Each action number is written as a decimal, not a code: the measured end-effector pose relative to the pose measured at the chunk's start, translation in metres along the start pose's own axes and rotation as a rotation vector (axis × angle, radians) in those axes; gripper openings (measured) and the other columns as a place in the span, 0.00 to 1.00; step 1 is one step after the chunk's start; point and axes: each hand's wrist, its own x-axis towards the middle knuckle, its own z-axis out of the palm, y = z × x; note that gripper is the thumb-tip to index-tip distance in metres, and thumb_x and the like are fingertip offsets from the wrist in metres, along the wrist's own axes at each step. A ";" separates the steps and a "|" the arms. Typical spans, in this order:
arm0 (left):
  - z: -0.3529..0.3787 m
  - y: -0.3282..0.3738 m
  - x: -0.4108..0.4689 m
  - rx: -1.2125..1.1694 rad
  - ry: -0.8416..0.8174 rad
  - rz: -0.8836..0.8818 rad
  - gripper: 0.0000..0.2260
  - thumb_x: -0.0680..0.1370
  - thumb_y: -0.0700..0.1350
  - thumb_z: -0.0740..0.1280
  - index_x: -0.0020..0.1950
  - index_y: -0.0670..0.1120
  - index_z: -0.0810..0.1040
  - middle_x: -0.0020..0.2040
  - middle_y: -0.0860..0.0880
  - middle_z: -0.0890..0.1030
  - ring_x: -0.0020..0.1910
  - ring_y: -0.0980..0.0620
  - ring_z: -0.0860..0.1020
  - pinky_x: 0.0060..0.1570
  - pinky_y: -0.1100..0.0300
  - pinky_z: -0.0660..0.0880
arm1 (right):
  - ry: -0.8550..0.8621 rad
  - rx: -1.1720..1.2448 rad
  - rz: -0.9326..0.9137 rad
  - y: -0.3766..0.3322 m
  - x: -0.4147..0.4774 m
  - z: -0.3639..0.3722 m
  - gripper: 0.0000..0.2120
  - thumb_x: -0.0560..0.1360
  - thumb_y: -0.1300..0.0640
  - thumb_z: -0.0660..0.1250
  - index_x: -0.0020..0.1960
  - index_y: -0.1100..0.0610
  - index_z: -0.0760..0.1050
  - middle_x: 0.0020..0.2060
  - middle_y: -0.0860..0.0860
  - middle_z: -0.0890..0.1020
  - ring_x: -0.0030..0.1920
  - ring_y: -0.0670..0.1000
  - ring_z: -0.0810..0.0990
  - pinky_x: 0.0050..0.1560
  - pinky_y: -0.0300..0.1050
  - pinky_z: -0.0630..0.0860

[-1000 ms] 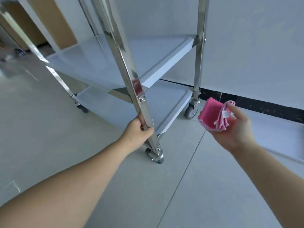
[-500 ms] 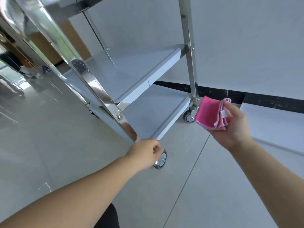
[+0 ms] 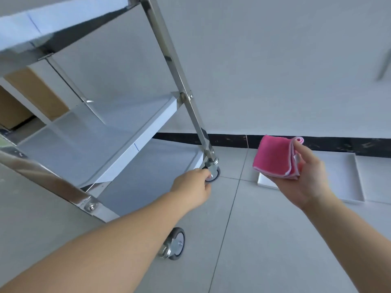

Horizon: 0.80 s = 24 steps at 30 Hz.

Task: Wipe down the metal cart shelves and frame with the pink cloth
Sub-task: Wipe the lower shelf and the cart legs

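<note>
The metal cart (image 3: 135, 132) stands at the left with its shelves stacked and shiny legs on casters. My left hand (image 3: 191, 187) reaches low to the foot of the far right leg (image 3: 190, 111), and its curled fingers close around the small caster (image 3: 214, 173) there. The near caster (image 3: 176, 243) shows under my left forearm. To the right of the cart, off every surface, my right hand (image 3: 306, 180) holds the folded pink cloth (image 3: 274, 157), thumb on top and fingers beneath.
A flat white tray (image 3: 347, 178) lies on the tiled floor by the wall, under my right hand. A black baseboard (image 3: 232, 140) runs along the white wall. A brown cardboard box (image 3: 36, 92) stands behind the cart at the left.
My left hand let go of the near leg and moved forward to the far right leg's caster. The view swung down and left. My right hand kept the cloth, almost still.
</note>
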 end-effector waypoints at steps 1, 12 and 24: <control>0.007 -0.002 0.008 0.006 0.006 0.006 0.13 0.78 0.48 0.58 0.62 0.51 0.71 0.60 0.52 0.75 0.56 0.48 0.75 0.49 0.56 0.72 | 0.021 -0.013 -0.004 0.000 0.001 -0.004 0.04 0.71 0.54 0.71 0.41 0.55 0.80 0.47 0.53 0.76 0.53 0.56 0.78 0.59 0.69 0.71; 0.081 -0.013 0.088 -0.120 0.117 0.238 0.12 0.79 0.44 0.56 0.61 0.47 0.71 0.58 0.50 0.75 0.57 0.48 0.73 0.53 0.54 0.71 | 0.114 -0.144 -0.115 -0.009 0.048 0.051 0.22 0.69 0.52 0.72 0.61 0.55 0.75 0.69 0.55 0.73 0.61 0.60 0.78 0.56 0.71 0.71; 0.101 -0.034 0.127 -0.174 0.173 0.219 0.10 0.76 0.43 0.58 0.56 0.48 0.74 0.55 0.53 0.75 0.55 0.51 0.72 0.52 0.60 0.67 | 0.108 -0.157 -0.059 0.018 0.101 0.041 0.09 0.73 0.51 0.68 0.43 0.56 0.83 0.49 0.53 0.79 0.57 0.56 0.78 0.65 0.62 0.69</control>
